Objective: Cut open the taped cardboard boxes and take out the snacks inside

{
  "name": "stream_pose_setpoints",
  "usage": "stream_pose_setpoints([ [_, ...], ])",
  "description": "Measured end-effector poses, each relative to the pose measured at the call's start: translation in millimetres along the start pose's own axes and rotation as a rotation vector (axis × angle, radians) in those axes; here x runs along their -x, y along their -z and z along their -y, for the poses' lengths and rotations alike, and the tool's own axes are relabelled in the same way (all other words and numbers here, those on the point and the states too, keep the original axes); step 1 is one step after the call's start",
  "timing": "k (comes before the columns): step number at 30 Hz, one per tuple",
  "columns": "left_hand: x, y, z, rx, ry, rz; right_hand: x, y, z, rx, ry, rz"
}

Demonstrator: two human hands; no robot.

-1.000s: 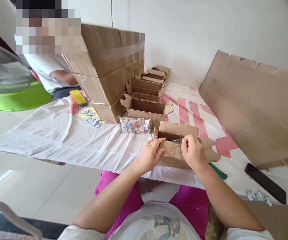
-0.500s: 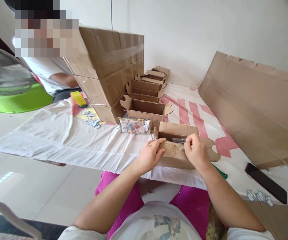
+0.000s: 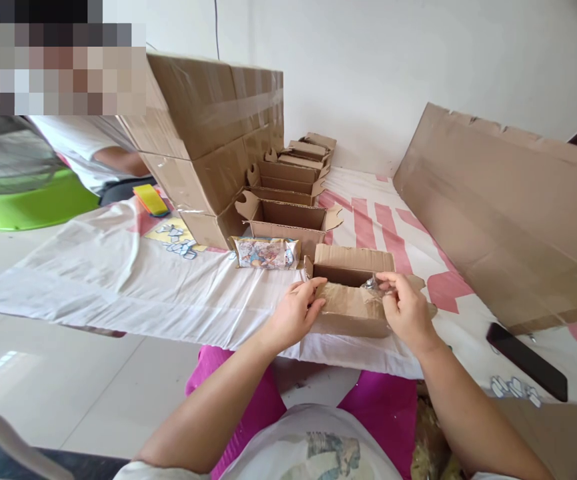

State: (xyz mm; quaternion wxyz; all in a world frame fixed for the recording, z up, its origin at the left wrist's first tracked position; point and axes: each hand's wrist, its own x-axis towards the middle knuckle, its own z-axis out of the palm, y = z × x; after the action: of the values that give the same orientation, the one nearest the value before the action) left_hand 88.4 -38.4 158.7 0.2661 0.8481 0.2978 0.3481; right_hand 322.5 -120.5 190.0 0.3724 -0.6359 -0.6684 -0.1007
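Observation:
A small cardboard box (image 3: 351, 323) stands upright at the table's near edge with its top open. My left hand (image 3: 295, 310) grips the left end of its front flap, thumb below and fingers along the edge. Between the thumb and fingers of my right hand (image 3: 405, 307) is a crumpled piece of clear tape (image 3: 371, 285), at the right end of that flap. Whether the tape still sticks to the cardboard I cannot tell. Just left of the box lies a printed packet (image 3: 267, 254) with colourful pictures.
Several open boxes (image 3: 288, 215) run back in a row beside stacked, taped cartons (image 3: 213, 113). A large cardboard sheet (image 3: 508, 220) leans at right, near a phone (image 3: 527, 360) and small white pieces (image 3: 515, 389). A co-worker's arm (image 3: 118, 160) shows behind the cartons.
My right hand has moved slightly right and its fingers have opened out a little. The clear tape has gone from a stretched strip to a crumpled bunch. My left hand stays on the flap.

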Motion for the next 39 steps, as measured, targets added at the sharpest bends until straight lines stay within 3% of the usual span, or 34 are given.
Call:
stream_pose_setpoints([
  [5, 0, 0, -1, -0.005, 0.006, -0.017, 3, 14, 7, -0.071, 0.261, 0.188],
  [7, 0, 0, -1, -0.013, 0.001, -0.021, 7, 15, 11, -0.055, 0.25, 0.186],
  [13, 0, -1, -3, -0.067, -0.012, -0.024, 33, -7, 35, 0.007, 0.198, -0.022],
  [18, -2, -5, -5, -0.161, -0.052, -0.069, 50, -23, 59, 0.035, 0.303, 0.056],
  [25, -13, -5, -31, -0.451, -0.205, -0.211, 56, -25, 60, 0.046, 0.296, 0.066],
  [33, -42, -13, -66, -0.63, -0.151, 0.168, 48, -10, 47, -0.133, 0.355, -0.005],
  [39, -44, -15, -67, -0.63, -0.085, 0.165, 13, 10, 12, -0.04, 0.132, -0.051],
])
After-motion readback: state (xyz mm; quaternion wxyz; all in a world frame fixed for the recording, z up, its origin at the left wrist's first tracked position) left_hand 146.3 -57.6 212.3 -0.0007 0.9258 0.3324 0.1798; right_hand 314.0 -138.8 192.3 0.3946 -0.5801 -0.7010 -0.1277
